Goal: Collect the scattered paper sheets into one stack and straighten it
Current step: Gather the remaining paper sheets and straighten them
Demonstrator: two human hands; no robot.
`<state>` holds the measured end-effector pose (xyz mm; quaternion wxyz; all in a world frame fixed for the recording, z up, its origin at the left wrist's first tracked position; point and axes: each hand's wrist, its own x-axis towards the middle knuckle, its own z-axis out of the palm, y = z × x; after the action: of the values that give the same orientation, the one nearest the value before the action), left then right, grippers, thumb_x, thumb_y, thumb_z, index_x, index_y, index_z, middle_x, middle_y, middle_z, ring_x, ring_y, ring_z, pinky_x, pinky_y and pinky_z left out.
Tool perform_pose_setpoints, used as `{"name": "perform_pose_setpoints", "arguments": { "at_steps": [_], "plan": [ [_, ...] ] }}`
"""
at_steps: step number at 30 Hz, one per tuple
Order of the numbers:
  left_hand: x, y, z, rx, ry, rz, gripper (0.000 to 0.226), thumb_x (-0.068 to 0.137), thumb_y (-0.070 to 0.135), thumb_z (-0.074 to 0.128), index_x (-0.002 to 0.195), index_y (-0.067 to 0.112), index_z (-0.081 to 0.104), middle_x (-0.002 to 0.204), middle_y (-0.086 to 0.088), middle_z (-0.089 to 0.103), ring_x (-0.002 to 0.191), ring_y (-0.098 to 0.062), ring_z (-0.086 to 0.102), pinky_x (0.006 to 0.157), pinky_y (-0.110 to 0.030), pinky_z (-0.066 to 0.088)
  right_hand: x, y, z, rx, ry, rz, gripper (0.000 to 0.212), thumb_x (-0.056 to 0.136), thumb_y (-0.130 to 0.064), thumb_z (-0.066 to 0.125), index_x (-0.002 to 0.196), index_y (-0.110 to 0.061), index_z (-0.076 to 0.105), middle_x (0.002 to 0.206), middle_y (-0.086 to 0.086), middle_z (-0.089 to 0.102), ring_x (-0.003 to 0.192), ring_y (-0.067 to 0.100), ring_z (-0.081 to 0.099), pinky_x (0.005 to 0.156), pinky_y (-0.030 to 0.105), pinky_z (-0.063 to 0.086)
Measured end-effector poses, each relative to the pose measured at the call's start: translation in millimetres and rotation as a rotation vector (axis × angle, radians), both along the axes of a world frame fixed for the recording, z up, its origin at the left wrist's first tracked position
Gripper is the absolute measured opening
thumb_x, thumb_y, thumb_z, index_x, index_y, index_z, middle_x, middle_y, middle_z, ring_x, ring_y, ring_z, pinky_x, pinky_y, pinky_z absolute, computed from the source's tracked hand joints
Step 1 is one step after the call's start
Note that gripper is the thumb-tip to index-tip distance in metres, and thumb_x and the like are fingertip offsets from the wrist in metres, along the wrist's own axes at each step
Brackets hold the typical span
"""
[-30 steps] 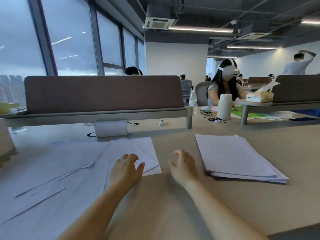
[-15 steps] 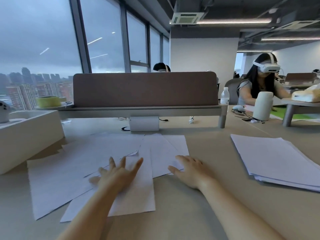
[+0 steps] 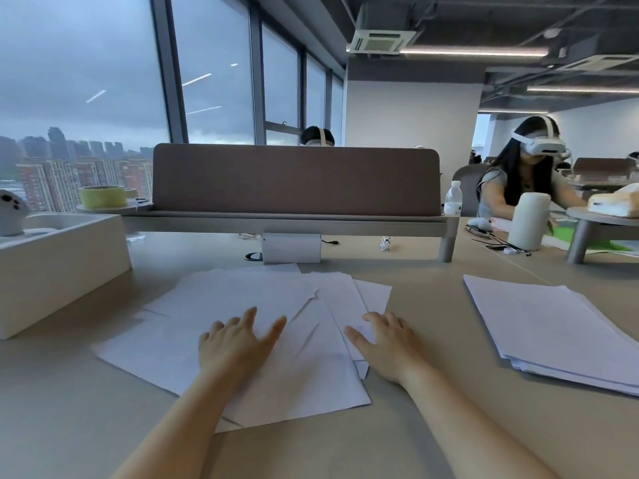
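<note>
Several loose white paper sheets (image 3: 242,299) lie fanned and overlapping on the beige desk in front of me. My left hand (image 3: 235,344) rests flat on the sheets with its fingers spread. My right hand (image 3: 389,344) lies palm down at the right edge of the pile, fingers apart, its fingertips on the rightmost sheets. Neither hand grips a sheet. A separate, roughly squared stack of paper (image 3: 553,326) sits on the desk to the right, apart from both hands.
A beige box (image 3: 58,267) stands at the left. A brown divider panel (image 3: 297,181) with a shelf runs across the back, a small white device (image 3: 292,247) under it. Beyond it at the right sit a person wearing a headset, a white cylinder (image 3: 529,221) and a water bottle (image 3: 453,198).
The view has swung left, bringing the scattered sheets to the centre. Both hands have moved forward onto the sheets and spread flat; the right hand now touches the pile's right edge.
</note>
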<state>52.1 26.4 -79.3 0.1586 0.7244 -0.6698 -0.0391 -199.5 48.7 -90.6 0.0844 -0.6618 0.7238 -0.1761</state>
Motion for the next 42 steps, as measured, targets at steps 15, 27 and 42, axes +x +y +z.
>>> {"name": "perform_pose_setpoints", "arguments": {
  "at_steps": [15,27,42],
  "plan": [
    [4.8,-9.0,-5.3,0.011,-0.021,-0.005,0.076,0.081,0.079,0.021,0.146,0.039,0.026,0.158,0.003,0.022,0.146,-0.022,0.016,0.116,-0.047,0.005,-1.9,-0.3,0.1,-0.01,-0.042,0.002,0.068,0.086,-0.072,0.025,0.135,-0.028,0.041,0.142,-0.003,0.045,0.132,0.022,0.036,0.109,0.036,0.03],
    [14.7,-17.8,-7.5,0.079,-0.005,0.022,0.084,0.078,0.082,0.017,0.147,0.035,0.024,0.16,0.0,0.014,0.145,-0.021,0.02,0.117,-0.046,0.012,-5.4,-1.7,-0.5,-0.005,-0.119,-0.124,0.078,0.085,-0.073,0.026,0.143,-0.022,0.033,0.143,0.002,0.046,0.135,0.025,0.034,0.112,0.039,0.027],
    [13.7,-26.0,-7.5,0.081,0.022,0.088,0.089,0.074,0.085,0.011,0.145,0.035,0.029,0.151,-0.001,0.036,0.14,-0.024,0.031,0.115,-0.047,0.009,-8.8,3.5,8.4,0.104,-0.359,-0.081,0.083,0.078,-0.069,0.046,0.147,-0.029,0.024,0.148,0.001,0.037,0.14,0.025,0.026,0.113,0.04,0.029]
  ]
}}
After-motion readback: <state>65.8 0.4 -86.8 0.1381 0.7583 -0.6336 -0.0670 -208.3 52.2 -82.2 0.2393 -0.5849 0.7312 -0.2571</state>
